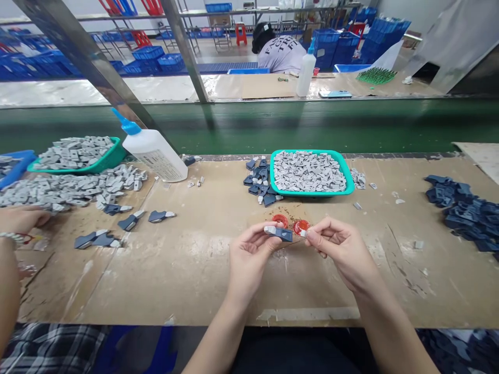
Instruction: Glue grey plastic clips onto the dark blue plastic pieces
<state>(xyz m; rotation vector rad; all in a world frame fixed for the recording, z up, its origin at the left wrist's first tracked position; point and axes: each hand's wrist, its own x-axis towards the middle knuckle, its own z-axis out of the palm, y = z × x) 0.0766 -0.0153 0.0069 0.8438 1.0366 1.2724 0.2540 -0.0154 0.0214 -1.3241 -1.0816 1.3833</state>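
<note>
Between the thumb and fingers of my left hand (249,252) is a dark blue plastic part (284,235) with a light grey piece at its left end. My right hand (343,249) pinches a small light grey plastic piece (303,234) just right of it, with a gap between the two. Right behind my fingers sit two small red cups (300,226), partly hidden by the hands. Farther back stands a teal tray (312,195) heaped with small grey pieces. A pile of dark blue parts with grey ends (260,181) lies against its left side.
Dark blue parts (468,213) are piled at the right. A white bottle with a blue nozzle (158,156) stands at left, near a green tray (115,153) of grey pieces. A co-worker's hand (27,218) touches the loose pieces there. Another person (283,52) bends forward across the green belt (241,124).
</note>
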